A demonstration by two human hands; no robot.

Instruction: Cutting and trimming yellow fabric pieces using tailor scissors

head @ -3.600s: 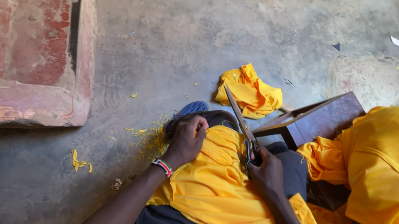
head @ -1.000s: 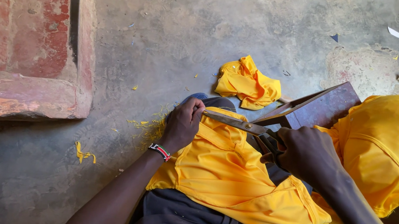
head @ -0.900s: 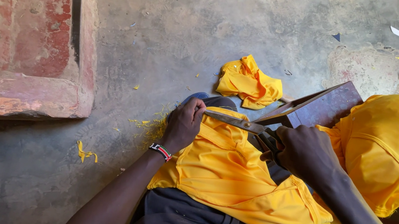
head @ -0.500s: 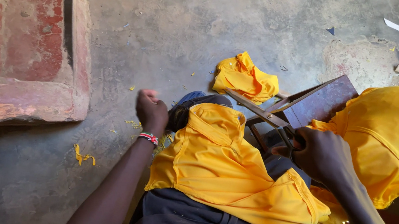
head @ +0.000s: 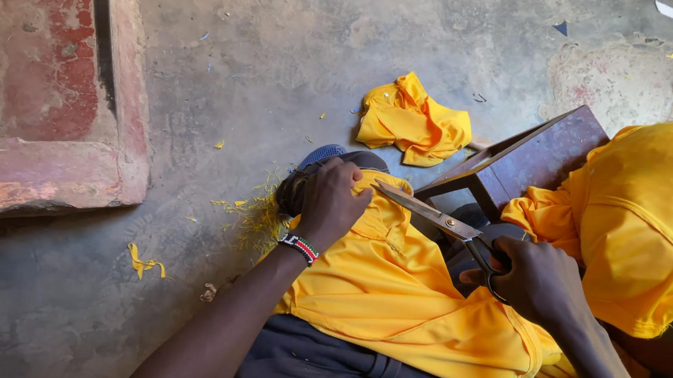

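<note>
Scissors (head: 437, 219) slanting, tips up-left toward left hand (head: 332, 206), gripped by right hand (head: 532, 279) — left hand pinching yellow cloth (head: 400, 301) on lap, crumpled yellow scrap (head: 413, 123) and dark wooden stool (head: 527, 160) beyond

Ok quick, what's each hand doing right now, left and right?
Left hand: closed, gripping the edge of the yellow cloth on the lap.
Right hand: closed on the handles of the scissors, blades at the cloth.
</note>
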